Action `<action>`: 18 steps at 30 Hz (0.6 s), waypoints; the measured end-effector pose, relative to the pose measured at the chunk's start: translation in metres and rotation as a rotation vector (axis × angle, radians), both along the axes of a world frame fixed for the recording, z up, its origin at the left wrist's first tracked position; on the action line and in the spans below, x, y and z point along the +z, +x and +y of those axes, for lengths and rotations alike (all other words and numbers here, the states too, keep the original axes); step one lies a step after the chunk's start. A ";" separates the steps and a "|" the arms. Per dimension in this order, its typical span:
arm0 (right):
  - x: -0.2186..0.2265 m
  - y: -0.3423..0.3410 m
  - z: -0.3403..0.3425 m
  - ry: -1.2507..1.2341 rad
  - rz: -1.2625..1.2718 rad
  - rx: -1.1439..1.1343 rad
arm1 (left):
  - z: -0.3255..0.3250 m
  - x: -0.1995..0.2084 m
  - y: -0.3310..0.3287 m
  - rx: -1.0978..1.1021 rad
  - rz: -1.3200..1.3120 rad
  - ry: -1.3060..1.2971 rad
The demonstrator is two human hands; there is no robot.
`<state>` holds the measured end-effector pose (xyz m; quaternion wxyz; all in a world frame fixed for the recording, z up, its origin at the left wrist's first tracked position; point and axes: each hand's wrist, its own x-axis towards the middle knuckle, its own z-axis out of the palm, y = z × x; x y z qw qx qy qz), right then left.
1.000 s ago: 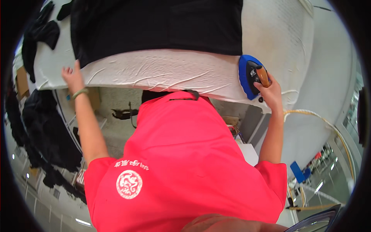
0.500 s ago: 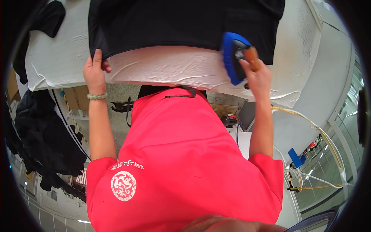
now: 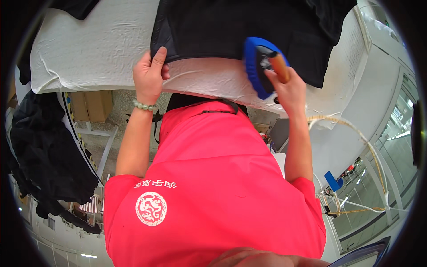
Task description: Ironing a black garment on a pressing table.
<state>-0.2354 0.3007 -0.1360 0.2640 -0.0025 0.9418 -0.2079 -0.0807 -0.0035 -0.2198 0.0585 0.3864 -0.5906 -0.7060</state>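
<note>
A black garment lies over the white padded ironing table, its lower hem facing me. At its near left corner my left hand pinches the hem between thumb and fingers. In my right hand is an iron with a blue-edged base and a brown handle; my fingers wrap round the handle. The iron is tilted at the table's near edge, beside the hem's right part. Whether its base touches the cloth I cannot tell.
More black cloth lies at the far left of the table. A heap of black garments hangs at the left. From the right side a white and yellow hose loops near my right forearm. Cardboard boxes stand under the table.
My left hand has shifted right with the garment's corner, and the garment's left edge has moved right with it. The iron has moved slightly left.
</note>
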 end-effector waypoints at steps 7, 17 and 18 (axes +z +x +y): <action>-0.008 0.026 -0.047 -0.054 0.232 0.364 | 0.005 -0.001 -0.005 -0.040 -0.075 -0.053; -0.019 -0.002 0.077 0.102 0.218 0.148 | 0.003 -0.009 0.000 0.057 -0.084 -0.111; -0.019 -0.011 0.112 0.079 0.230 0.054 | 0.004 -0.010 0.001 0.075 -0.094 -0.116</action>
